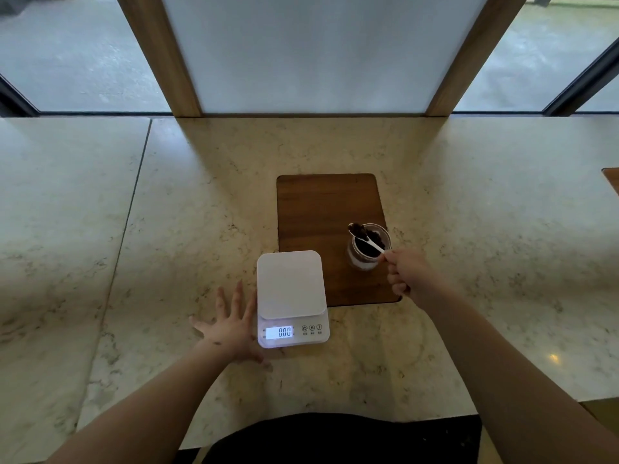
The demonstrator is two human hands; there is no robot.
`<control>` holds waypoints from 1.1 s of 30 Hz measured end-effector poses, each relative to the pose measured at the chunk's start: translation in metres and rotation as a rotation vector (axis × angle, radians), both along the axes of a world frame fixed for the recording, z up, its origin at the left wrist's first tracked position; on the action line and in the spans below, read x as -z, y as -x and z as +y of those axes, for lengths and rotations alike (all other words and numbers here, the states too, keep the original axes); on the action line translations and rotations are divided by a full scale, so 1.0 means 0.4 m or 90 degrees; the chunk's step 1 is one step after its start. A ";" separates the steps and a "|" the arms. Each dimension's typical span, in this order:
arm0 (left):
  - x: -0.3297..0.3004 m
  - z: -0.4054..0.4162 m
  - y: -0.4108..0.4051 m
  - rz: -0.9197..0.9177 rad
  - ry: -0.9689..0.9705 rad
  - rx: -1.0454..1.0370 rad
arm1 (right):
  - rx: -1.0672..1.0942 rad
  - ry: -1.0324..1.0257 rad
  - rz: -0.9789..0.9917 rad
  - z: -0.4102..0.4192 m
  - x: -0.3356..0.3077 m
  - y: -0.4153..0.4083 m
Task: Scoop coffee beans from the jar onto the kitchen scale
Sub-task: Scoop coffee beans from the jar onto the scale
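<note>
A white kitchen scale (pixel 290 286) lies on the marble counter with its lit display reading 0.00 and its platform bare. Behind it to the right, a small glass jar (pixel 360 259) of dark coffee beans stands on a wooden board (pixel 311 212). My right hand (pixel 407 272) grips the handle of a white spoon (pixel 366 239). The spoon bowl, heaped with beans, is lifted over the jar's left rim. My left hand (pixel 231 324) rests flat on the counter with fingers spread, touching the scale's left side.
The marble counter (pixel 201 202) runs wide to both sides, with a seam at the left. A white panel between two wooden posts (pixel 160 55) rises at the back edge. Another wooden board corner (pixel 611 179) shows at far right.
</note>
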State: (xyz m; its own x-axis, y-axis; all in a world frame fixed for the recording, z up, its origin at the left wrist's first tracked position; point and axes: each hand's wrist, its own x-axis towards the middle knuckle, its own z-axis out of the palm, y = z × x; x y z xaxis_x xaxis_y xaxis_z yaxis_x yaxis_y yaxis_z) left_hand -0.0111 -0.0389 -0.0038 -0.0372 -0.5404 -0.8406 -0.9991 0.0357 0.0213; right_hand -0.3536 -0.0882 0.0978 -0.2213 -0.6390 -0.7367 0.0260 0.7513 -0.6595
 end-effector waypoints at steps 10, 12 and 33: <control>0.005 0.001 0.004 -0.006 -0.004 0.002 | -0.105 -0.040 0.042 0.032 0.008 -0.146; 0.011 -0.002 0.004 -0.010 -0.010 -0.001 | -0.126 -0.044 0.034 0.038 0.029 -0.175; 0.032 -0.004 -0.003 -0.012 -0.014 -0.019 | -0.281 -0.039 0.128 0.089 0.128 -0.244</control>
State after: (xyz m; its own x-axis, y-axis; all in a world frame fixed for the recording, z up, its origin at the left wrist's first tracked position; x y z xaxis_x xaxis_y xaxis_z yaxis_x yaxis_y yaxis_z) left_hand -0.0098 -0.0406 -0.0166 -0.0051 -0.5231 -0.8523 -1.0000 0.0059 0.0024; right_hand -0.2559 -0.0526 0.0466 -0.0801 -0.6611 -0.7460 -0.4267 0.6991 -0.5737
